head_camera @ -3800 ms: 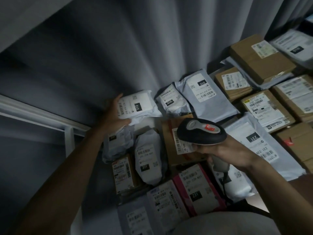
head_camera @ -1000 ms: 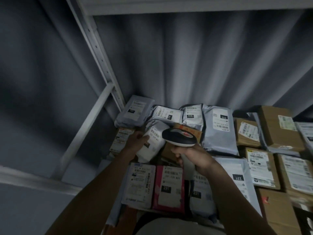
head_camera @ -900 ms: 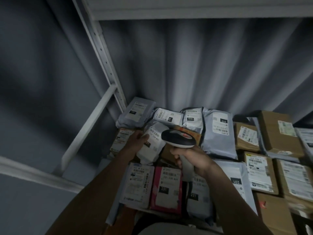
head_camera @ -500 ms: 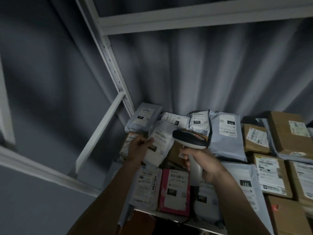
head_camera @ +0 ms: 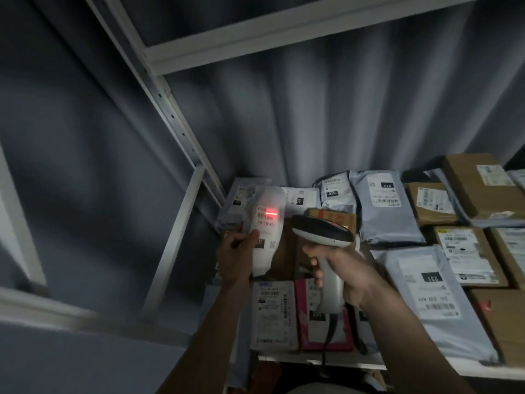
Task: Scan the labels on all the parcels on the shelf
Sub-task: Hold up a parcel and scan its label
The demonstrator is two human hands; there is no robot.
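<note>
The left hand grips a white parcel upright above the shelf, thumb on its label, where a red scan line glows beside blurred barcodes and "231". The right hand is wrapped round the scanner, aimed at that label. Parcels lying on the shelf read "010" on the grey bag and "231" (printed upside down) on the big grey bag; brown boxes lie to the right.

White metal shelf, grey mailers, cardboard boxes, pink parcel
</note>
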